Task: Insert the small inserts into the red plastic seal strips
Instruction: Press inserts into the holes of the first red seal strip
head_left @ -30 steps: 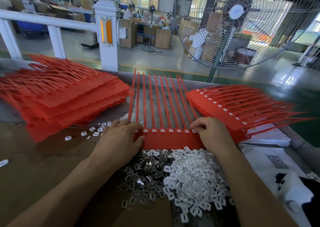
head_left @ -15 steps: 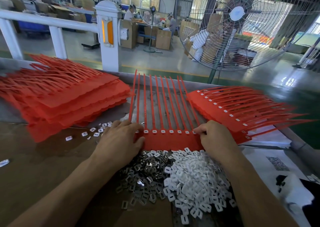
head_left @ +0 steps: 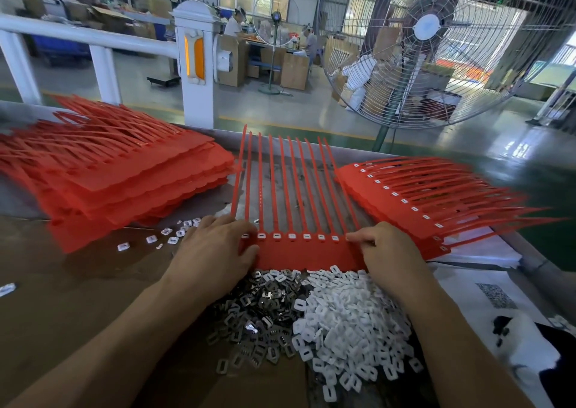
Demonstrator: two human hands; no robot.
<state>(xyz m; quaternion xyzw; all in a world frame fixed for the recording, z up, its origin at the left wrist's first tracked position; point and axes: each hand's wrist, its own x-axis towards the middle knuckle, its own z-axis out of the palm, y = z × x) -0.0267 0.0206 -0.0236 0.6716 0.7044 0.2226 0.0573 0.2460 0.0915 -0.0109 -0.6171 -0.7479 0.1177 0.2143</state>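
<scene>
Inserts lie heaped at the near edge of the desk [head_left: 62,298] — white plastic inserts [head_left: 352,320] on the right, metal clips [head_left: 258,311] touching them on the left. Just beyond, the seal strip sheet [head_left: 307,253] lies flat, its solid band crosswise and its tails running straight away toward the far edge; white inserts sit in the sockets along the band. Left hand [head_left: 215,252] rests on the band's left end, fingers loosely bent. Right hand [head_left: 386,252] pinches the band's right end, fingers curled. Farther out — a stack of blank strips [head_left: 124,183] at the left, a fitted stack [head_left: 420,202] at the right, tails pointing right.
</scene>
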